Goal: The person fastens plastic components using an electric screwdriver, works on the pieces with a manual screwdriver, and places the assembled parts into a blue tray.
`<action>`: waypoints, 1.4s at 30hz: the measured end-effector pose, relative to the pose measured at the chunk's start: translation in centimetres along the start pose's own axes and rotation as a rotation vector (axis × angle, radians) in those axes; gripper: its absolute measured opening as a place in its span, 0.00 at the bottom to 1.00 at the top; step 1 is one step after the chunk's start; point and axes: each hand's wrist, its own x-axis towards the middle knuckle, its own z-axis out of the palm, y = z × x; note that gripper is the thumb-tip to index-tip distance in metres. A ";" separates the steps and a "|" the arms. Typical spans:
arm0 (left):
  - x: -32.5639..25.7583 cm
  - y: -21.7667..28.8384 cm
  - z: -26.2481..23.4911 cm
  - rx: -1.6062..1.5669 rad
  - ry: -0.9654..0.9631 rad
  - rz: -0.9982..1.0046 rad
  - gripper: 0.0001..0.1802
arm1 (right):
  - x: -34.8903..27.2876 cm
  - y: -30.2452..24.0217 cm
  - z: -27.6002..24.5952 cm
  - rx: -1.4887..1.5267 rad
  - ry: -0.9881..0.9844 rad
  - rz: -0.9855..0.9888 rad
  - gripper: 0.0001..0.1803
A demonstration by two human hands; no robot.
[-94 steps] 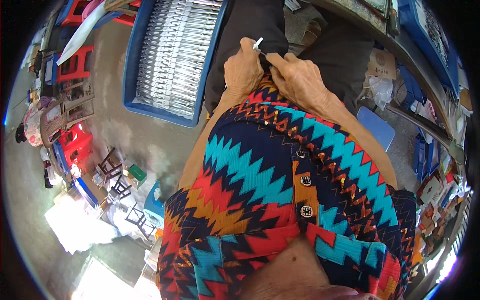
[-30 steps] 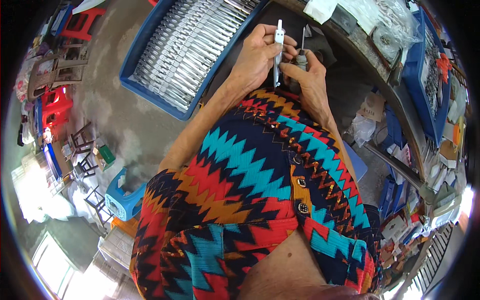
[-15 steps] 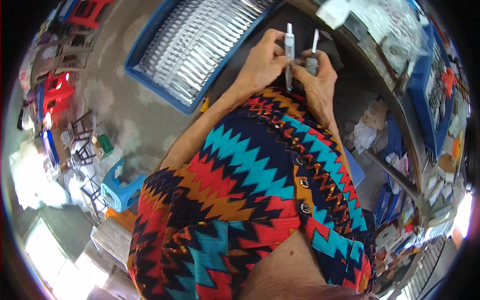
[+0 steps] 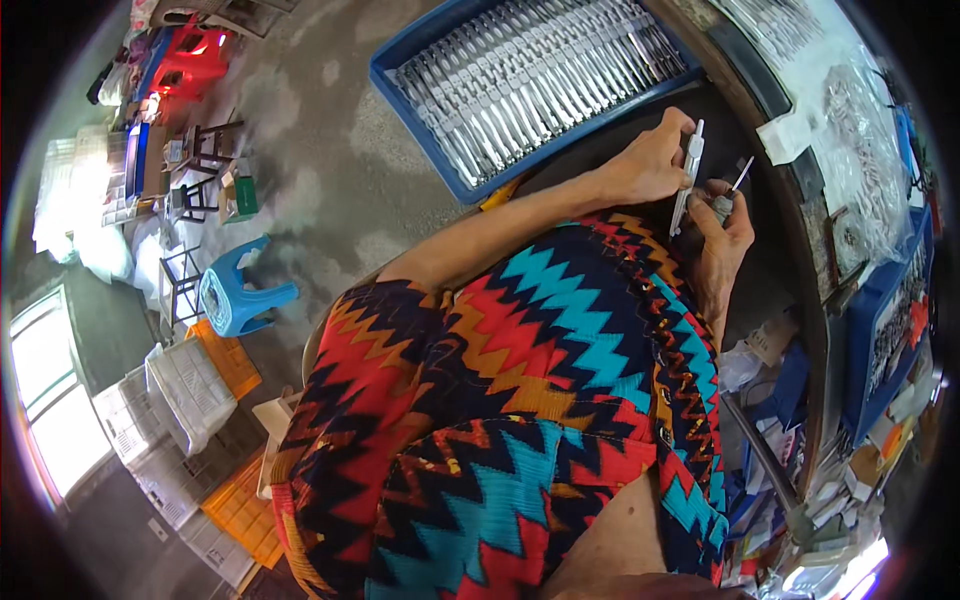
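My left hand [image 4: 652, 168] is closed on a slim silver metal piece [image 4: 694, 157], held upright between thumb and fingers. Its exact kind I cannot make out. Close beside it on the right, my right hand [image 4: 728, 238] grips what looks like a screwdriver [image 4: 743, 174], its greyish handle in the fingers and its thin metal shaft pointing up and to the right. The right fingers come close to the silver piece; whether they touch it is hidden. Beyond my left forearm, a blue tray [image 4: 425, 150] holds rows of similar silver pieces.
A dark-edged workbench [image 4: 815, 235] curves along the right, bearing a clear plastic bag [image 4: 860, 150] of metal parts. Farther right sits another blue tray [image 4: 862, 385]. On the floor at left are a blue stool [image 4: 240, 290], orange crates [image 4: 245, 510] and red stools [image 4: 190, 60].
The view has swung, so hands, tray and bench appear farther right. The silver piece and screwdriver remain in my hands, now a little farther apart, the screwdriver's shaft leaning more to the right.
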 end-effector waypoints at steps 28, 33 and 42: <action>-4.4 -3.0 -27.1 1.428 -0.073 -0.148 0.12 | 0.7 3.1 -1.8 -0.202 -0.251 0.126 0.11; -5.6 -4.8 -28.7 1.541 -0.195 -0.098 0.12 | 0.8 3.1 -1.7 -0.254 -0.266 0.139 0.11; -5.4 -8.6 -29.0 1.548 -0.333 -0.144 0.09 | 1.0 3.1 -1.6 -0.321 -0.258 0.141 0.12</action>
